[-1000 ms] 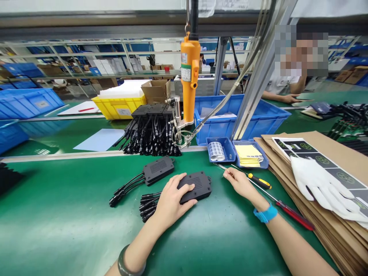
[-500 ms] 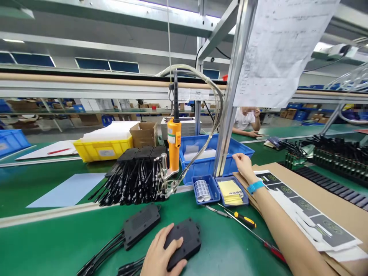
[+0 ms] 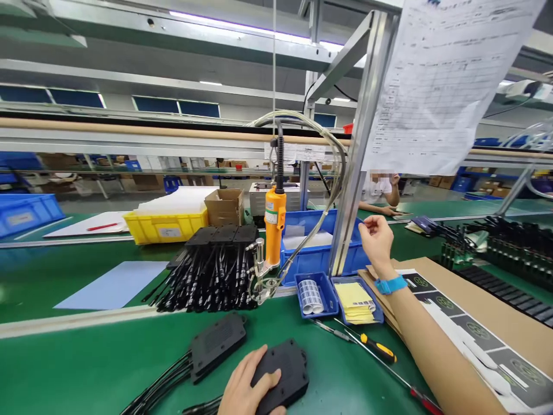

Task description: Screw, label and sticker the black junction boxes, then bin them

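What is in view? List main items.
Cabled boxes: two, black, bench front
Box pile: several, black, behind those
Power screwdriver: one, orange, hanging centre
Yellow bin: one, yellow, left rear
Long bin: one, blue, centre rear
Small trays: two, blue, right of centre
Hand screwdrivers: two, yellow and red handles, by trays
Pen: one, red, left
Flat sheet: one, light blue, left
Cardboard sheets: several, brown, right
Hanging paper: one, white, upper right
Left hand: one, bare, on right cabled box
Right hand: one, bare, raised, right
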`<action>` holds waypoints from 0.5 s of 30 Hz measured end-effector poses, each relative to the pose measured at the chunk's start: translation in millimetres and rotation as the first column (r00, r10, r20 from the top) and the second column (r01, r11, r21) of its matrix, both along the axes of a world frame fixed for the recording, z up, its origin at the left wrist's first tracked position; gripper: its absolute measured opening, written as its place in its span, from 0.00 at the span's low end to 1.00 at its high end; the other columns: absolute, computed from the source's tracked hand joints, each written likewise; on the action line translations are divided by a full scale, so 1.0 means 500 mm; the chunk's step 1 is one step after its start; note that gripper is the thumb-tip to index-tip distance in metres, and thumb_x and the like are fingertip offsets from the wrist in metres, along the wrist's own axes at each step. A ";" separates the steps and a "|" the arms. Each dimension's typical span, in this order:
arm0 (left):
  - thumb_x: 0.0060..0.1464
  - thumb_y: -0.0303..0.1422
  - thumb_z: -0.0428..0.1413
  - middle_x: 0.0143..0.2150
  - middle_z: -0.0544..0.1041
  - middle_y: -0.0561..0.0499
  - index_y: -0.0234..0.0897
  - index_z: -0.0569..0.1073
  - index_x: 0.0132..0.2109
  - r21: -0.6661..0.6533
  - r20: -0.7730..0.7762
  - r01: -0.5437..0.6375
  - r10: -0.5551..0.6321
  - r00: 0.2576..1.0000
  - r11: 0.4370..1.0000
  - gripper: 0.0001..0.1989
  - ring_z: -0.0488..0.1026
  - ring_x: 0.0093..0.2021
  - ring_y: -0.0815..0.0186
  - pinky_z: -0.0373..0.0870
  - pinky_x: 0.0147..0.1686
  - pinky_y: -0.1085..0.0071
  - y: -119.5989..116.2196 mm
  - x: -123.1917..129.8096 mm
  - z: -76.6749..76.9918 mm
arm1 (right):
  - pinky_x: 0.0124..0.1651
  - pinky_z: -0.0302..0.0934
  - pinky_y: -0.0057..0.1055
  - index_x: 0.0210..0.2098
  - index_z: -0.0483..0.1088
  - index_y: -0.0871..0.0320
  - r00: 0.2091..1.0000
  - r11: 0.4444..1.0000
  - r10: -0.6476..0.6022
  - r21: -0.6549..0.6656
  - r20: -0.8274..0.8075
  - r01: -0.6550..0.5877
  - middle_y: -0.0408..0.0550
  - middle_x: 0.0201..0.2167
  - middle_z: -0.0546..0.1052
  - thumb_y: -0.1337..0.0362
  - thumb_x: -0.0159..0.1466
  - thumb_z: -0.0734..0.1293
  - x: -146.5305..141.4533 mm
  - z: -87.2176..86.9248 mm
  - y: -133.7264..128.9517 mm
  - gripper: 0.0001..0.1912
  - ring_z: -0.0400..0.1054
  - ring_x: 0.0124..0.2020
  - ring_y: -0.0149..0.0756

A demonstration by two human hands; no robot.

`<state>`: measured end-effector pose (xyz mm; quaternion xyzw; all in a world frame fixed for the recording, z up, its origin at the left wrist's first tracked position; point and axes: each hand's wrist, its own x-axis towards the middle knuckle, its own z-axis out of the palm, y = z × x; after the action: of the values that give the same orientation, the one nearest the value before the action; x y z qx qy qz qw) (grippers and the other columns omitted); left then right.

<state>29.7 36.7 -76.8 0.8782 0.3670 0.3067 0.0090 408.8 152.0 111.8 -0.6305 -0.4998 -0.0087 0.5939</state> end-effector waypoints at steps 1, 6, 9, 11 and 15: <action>0.51 0.41 0.64 0.61 0.70 0.40 0.45 0.76 0.43 -0.018 -0.006 0.002 -0.002 1.000 1.000 0.13 0.70 0.56 0.45 0.76 0.46 0.54 -0.006 0.000 0.010 | 0.46 0.65 0.39 0.46 0.66 0.60 0.994 0.994 0.106 0.024 -0.002 -0.106 0.52 0.41 0.73 0.56 0.65 0.61 -0.037 0.003 -0.008 0.15 0.69 0.39 0.37; 0.42 0.36 0.70 0.63 0.66 0.38 0.48 0.78 0.48 -0.191 -0.051 -0.060 0.051 0.997 0.980 0.23 0.66 0.60 0.40 0.71 0.51 0.44 -0.033 0.002 0.070 | 0.49 0.66 0.37 0.52 0.66 0.55 0.721 0.721 0.690 -0.028 -0.061 -0.693 0.51 0.46 0.75 0.44 0.53 0.69 -0.232 0.000 0.010 0.32 0.71 0.46 0.40; 0.43 0.39 0.71 0.61 0.68 0.38 0.51 0.77 0.51 -0.282 -0.073 -0.060 0.041 0.996 0.958 0.26 0.68 0.58 0.41 0.70 0.51 0.43 -0.037 0.002 0.087 | 0.47 0.68 0.37 0.48 0.69 0.56 0.543 0.542 0.826 -0.047 -0.151 -0.839 0.50 0.42 0.77 0.40 0.52 0.68 -0.313 -0.009 0.053 0.33 0.72 0.45 0.41; 0.42 0.39 0.71 0.60 0.69 0.38 0.51 0.77 0.52 -0.317 -0.079 -0.063 0.039 0.996 0.946 0.27 0.68 0.57 0.42 0.71 0.51 0.44 -0.035 0.001 0.088 | 0.40 0.69 0.36 0.39 0.72 0.58 0.486 0.491 0.848 -0.033 -0.211 -0.871 0.48 0.33 0.77 0.39 0.52 0.67 -0.349 -0.017 0.070 0.29 0.73 0.36 0.39; 0.38 0.37 0.73 0.60 0.69 0.37 0.44 0.75 0.54 -0.335 -0.082 -0.073 0.049 0.995 0.939 0.33 0.69 0.56 0.43 0.71 0.52 0.45 -0.032 0.001 0.083 | 0.26 0.65 0.30 0.36 0.69 0.57 0.464 0.502 0.827 0.046 -0.317 -0.863 0.40 0.21 0.70 0.43 0.53 0.66 -0.384 -0.021 0.042 0.24 0.67 0.22 0.32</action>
<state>30.1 20.6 -35.3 0.8624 0.4412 0.2076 0.1364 217.0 173.1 101.3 -0.3278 -0.6496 0.4119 0.5485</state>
